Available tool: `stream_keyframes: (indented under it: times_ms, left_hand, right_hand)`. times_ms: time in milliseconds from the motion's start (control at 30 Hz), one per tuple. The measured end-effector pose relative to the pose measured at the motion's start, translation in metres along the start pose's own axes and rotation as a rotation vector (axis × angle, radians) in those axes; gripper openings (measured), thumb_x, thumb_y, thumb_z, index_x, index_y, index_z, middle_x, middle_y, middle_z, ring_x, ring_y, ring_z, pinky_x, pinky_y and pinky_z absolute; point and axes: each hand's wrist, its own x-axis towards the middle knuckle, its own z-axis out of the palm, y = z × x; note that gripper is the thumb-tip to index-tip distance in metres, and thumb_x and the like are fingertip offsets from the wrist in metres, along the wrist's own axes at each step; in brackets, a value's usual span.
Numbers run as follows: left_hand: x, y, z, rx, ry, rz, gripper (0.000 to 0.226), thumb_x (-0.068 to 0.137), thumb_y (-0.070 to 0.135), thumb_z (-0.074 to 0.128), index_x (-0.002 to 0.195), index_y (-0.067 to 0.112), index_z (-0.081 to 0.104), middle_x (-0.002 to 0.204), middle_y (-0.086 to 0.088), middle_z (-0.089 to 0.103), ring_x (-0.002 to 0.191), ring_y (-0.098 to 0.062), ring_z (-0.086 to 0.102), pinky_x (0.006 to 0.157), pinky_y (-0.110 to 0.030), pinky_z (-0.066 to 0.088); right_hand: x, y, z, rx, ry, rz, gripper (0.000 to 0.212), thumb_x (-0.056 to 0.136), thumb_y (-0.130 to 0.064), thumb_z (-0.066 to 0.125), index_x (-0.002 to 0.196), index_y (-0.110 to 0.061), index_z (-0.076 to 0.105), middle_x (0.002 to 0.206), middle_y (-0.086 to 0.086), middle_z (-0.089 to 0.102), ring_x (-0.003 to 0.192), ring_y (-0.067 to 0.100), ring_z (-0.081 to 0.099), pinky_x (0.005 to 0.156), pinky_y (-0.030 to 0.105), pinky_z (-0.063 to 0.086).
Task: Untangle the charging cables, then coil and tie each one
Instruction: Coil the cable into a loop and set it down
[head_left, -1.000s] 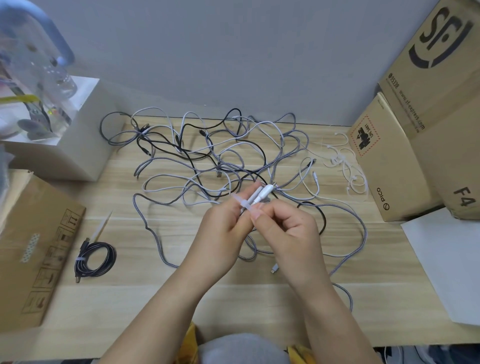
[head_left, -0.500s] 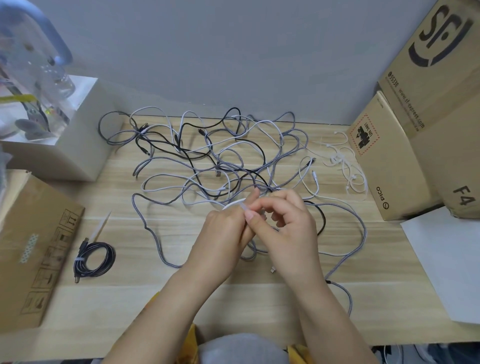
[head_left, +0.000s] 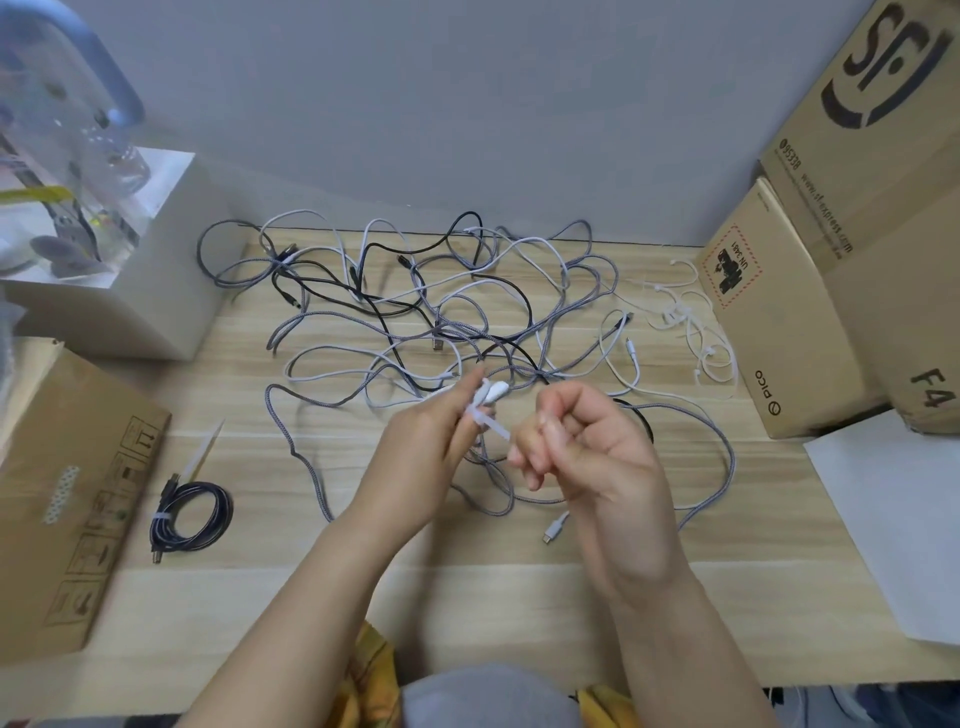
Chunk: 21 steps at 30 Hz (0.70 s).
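A big messy pile of grey, white and black charging cables (head_left: 441, 312) lies on the light wooden table (head_left: 311, 587). The left hand (head_left: 421, 457) holds a folded white cable end (head_left: 491, 393) with a thin white plastic tie (head_left: 488, 423) around it. The right hand (head_left: 587, 452) pinches the tail of that tie. A black coiled cable with a white tie (head_left: 192, 514) sits near the left edge, beside a flat brown cardboard box (head_left: 62, 493). Thin white loose ties (head_left: 691, 322) lie by the tall brown boxes (head_left: 831, 260) on the right
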Motion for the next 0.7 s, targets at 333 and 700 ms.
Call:
stream_keyframes:
  times_ms: [333, 700]
  left_hand:
    - [-0.003, -0.009, -0.002, 0.579, -0.007, 0.265, 0.049, 0.081, 0.026, 0.037, 0.119, 0.006, 0.061, 0.072, 0.004, 0.068, 0.059, -0.017, 0.064, 0.053, -0.031, 0.040]
    - [-0.009, -0.005, -0.005, 0.157, -0.182, 0.019, 0.048, 0.097, 0.034, 0.040, 0.143, 0.022, 0.035, 0.102, 0.000, 0.063, 0.098, -0.024, 0.058, 0.075, -0.026, 0.039]
  right_hand:
    - [0.015, 0.029, -0.010, -0.338, 0.043, 0.469, 0.037, 0.090, -0.027, 0.059, 0.059, -0.013, 0.043, 0.035, -0.001, 0.036, 0.034, 0.014, 0.048, 0.062, 0.031, 0.048]
    - [0.015, 0.049, -0.020, -0.122, -0.064, 0.567, 0.021, 0.095, -0.004, 0.048, 0.076, -0.006, 0.057, 0.057, 0.001, 0.054, 0.039, 0.007, 0.048, 0.046, 0.021, 0.048]
